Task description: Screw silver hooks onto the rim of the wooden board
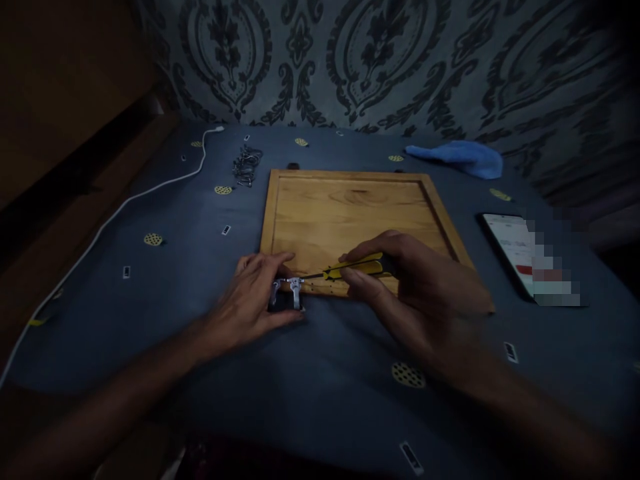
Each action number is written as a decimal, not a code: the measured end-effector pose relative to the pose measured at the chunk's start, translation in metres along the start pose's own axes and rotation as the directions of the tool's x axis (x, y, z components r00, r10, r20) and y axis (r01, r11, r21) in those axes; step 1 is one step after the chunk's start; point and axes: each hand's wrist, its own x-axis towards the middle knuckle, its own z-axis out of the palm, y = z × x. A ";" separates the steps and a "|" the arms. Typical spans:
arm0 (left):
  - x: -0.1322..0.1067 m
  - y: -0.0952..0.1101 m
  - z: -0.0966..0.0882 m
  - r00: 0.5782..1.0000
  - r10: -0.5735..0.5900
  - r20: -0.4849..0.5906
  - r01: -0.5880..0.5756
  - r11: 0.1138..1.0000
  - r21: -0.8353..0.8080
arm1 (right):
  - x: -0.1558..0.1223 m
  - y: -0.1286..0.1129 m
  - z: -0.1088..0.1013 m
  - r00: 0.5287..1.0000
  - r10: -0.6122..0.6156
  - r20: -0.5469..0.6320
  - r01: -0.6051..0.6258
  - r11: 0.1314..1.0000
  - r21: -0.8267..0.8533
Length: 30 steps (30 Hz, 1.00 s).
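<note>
A framed wooden panel (350, 220) lies flat on the blue-grey cloth in front of me. At its near left corner is a silver metal fitting (296, 293) with a dark part beneath; its exact kind is hard to make out. My left hand (255, 293) grips this fitting, the fingers on the panel's edge and the thumb below. A yellow and black screwdriver (360, 267) is held in my right hand (420, 293), between thumb and fingers. Its shaft points left, and the tip meets the fitting or lies just beside it. Small dark holes dot the panel's near edge.
Behind the panel to the left lies a pile of small metal pieces (247, 165). A white cable (145, 193) runs along the left side. At the back right is a blue cloth (460, 157), with a phone (510, 250) nearer on the right. A patterned wall rises behind.
</note>
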 end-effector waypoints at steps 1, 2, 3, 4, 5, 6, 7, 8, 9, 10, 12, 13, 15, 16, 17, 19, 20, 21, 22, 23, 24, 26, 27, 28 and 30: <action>0.000 0.000 0.000 1.000 -0.011 -0.001 0.011 1.000 0.000 | -0.001 0.000 0.001 1.000 -0.002 -0.009 0.002 1.000 0.008; 0.000 0.000 0.000 1.000 -0.022 0.001 0.022 1.000 -0.004 | -0.001 0.000 0.001 1.000 -0.003 -0.015 0.003 1.000 0.014; 0.000 0.000 0.000 1.000 -0.031 0.004 0.031 0.999 -0.011 | -0.001 0.000 0.001 1.000 -0.004 -0.018 0.004 1.000 0.018; 0.000 0.000 0.000 0.999 -0.040 0.008 0.040 0.999 -0.019 | -0.001 0.000 0.001 1.000 -0.004 -0.020 0.004 1.000 0.019; 0.000 0.001 0.000 0.999 -0.049 0.011 0.049 0.998 -0.027 | -0.001 0.000 0.001 1.000 -0.005 -0.018 0.005 1.000 0.018; 0.000 0.001 -0.001 0.998 -0.059 0.013 0.059 0.998 -0.035 | -0.001 -0.001 0.001 1.000 -0.006 -0.015 0.006 1.000 0.017; 0.000 0.001 -0.001 0.997 -0.070 0.017 0.071 0.997 -0.041 | -0.001 -0.001 0.000 1.000 -0.007 -0.013 0.008 1.000 0.017; 0.001 0.002 -0.001 0.997 -0.080 0.021 0.081 0.996 -0.044 | -0.001 -0.002 0.000 1.000 -0.009 -0.015 0.010 1.000 0.020; 0.001 0.002 -0.001 0.996 -0.090 0.025 0.092 0.995 -0.047 | -0.001 -0.002 0.000 1.000 -0.008 -0.019 0.008 1.000 0.023; 0.001 0.002 -0.001 0.995 -0.098 0.029 0.099 0.994 -0.051 | 0.000 -0.003 0.000 1.000 -0.007 -0.020 0.007 1.000 0.028; 0.001 0.002 -0.001 0.994 -0.104 0.029 0.105 0.993 -0.060 | -0.001 -0.002 0.000 1.000 -0.007 -0.020 0.008 0.999 0.033; 0.001 0.002 -0.001 0.994 -0.102 0.027 0.104 0.993 -0.064 | -0.001 -0.002 0.001 1.000 -0.008 -0.020 0.008 0.999 0.032; 0.001 0.002 -0.001 0.996 -0.090 0.019 0.091 0.993 -0.070 | -0.001 -0.001 0.002 1.000 -0.007 -0.017 0.007 1.000 0.031; 0.001 0.002 -0.001 0.996 -0.083 0.016 0.084 0.994 -0.071 | -0.001 -0.001 0.002 1.000 -0.004 -0.018 0.005 0.999 0.038; 0.001 0.002 -0.002 0.997 -0.078 0.015 0.079 0.994 -0.072 | 0.000 -0.001 0.002 1.000 0.002 -0.021 -0.001 0.999 0.051; 0.001 0.003 -0.002 0.997 -0.073 0.011 0.073 0.995 -0.073 | 0.001 -0.003 0.001 0.999 0.015 -0.050 -0.010 0.997 0.082; 0.002 0.003 -0.002 0.997 -0.072 0.011 0.073 0.995 -0.075 | 0.003 -0.005 0.000 0.997 0.013 -0.079 -0.007 0.996 0.086; 0.002 0.003 -0.003 0.997 -0.071 0.012 0.072 0.994 -0.078 | 0.005 -0.007 -0.001 0.994 0.007 -0.110 0.002 0.997 0.080; 0.002 0.003 -0.003 0.998 -0.070 0.011 0.070 0.994 -0.081 | 0.006 -0.009 -0.001 0.991 0.000 -0.135 0.009 0.998 0.065; 0.001 0.003 -0.003 0.998 -0.068 0.009 0.069 0.994 -0.085 | 0.009 -0.011 -0.002 0.988 -0.005 -0.153 0.013 0.999 0.050; 0.001 0.002 -0.003 0.998 -0.066 0.005 0.066 0.994 -0.090 | 0.011 -0.012 -0.002 0.987 -0.005 -0.158 0.012 0.999 0.041; 0.001 0.001 -0.003 0.998 -0.057 -0.007 0.056 0.993 -0.099 | 0.014 -0.013 -0.001 0.988 0.011 -0.154 -0.002 0.998 0.056; 0.000 0.001 -0.002 0.999 -0.053 -0.012 0.051 0.994 -0.101 | 0.015 -0.013 0.000 0.989 0.018 -0.143 -0.008 0.997 0.073; 0.000 0.000 -0.002 0.999 -0.049 -0.013 0.048 0.994 -0.101 | 0.016 -0.012 0.001 0.991 0.016 -0.136 -0.005 0.996 0.086; 0.000 -0.001 -0.002 0.999 -0.045 -0.012 0.043 0.995 -0.094 | 0.016 -0.009 0.004 0.992 0.006 -0.122 0.006 0.995 0.095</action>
